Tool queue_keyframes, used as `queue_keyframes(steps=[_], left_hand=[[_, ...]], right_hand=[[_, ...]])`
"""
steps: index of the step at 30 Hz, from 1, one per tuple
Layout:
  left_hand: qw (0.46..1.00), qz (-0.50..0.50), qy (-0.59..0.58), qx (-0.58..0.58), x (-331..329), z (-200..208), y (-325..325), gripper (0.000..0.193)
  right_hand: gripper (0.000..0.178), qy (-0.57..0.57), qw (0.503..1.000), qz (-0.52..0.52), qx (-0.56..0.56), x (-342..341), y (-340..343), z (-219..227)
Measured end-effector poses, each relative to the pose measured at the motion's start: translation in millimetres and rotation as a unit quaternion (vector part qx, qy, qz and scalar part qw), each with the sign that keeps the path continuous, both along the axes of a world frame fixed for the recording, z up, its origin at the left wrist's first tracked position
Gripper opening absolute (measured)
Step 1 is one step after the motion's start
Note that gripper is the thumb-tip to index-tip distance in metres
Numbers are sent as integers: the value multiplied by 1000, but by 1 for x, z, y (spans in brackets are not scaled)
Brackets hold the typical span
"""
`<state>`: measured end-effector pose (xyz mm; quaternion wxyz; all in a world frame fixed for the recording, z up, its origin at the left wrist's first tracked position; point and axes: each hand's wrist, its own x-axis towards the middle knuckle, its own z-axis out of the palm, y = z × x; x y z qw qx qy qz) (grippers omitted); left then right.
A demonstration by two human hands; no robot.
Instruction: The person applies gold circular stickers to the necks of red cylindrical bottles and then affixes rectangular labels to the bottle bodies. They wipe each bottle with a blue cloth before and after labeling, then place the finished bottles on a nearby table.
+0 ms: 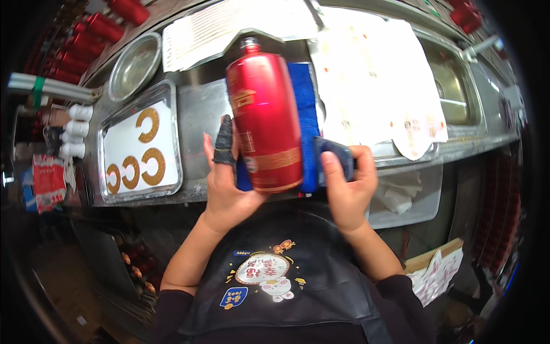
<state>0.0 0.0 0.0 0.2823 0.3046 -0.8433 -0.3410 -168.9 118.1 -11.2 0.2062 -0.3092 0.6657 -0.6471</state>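
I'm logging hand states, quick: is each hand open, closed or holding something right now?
Left hand: holding the red bottle near its base.
Right hand: closed, holding a dark flat piece.

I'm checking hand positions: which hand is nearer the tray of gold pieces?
Left. The left hand is right of the tray, at the red bottle; the right hand is farther right, past it.

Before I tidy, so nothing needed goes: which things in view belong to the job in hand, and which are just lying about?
Apparently in use:
red bottle, left hand against it
dark flat tool in right hand
blue cloth
perhaps gold C-shaped pieces

Apparently lying about:
round metal bowl
red-and-white packet
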Motion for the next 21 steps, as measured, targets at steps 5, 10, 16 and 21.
queue_keyframes(steps=[5, 10, 16, 21], left_hand=[[985, -3, 11, -174, -29, 5, 37, 91], [970, -105, 36, -215, -39, -2, 25, 80], [992, 2, 39, -117, -14, -15, 26, 92], [987, -60, 44, -139, -15, -8, 20, 82]], right_hand=[[20, 103, 994, -43, -3, 9, 36, 3], [39, 386, 918, 50, -71, 25, 38, 10], [19, 308, 951, -36, 10, 19, 41, 22], [28, 366, 929, 41, -37, 28, 39, 15]])
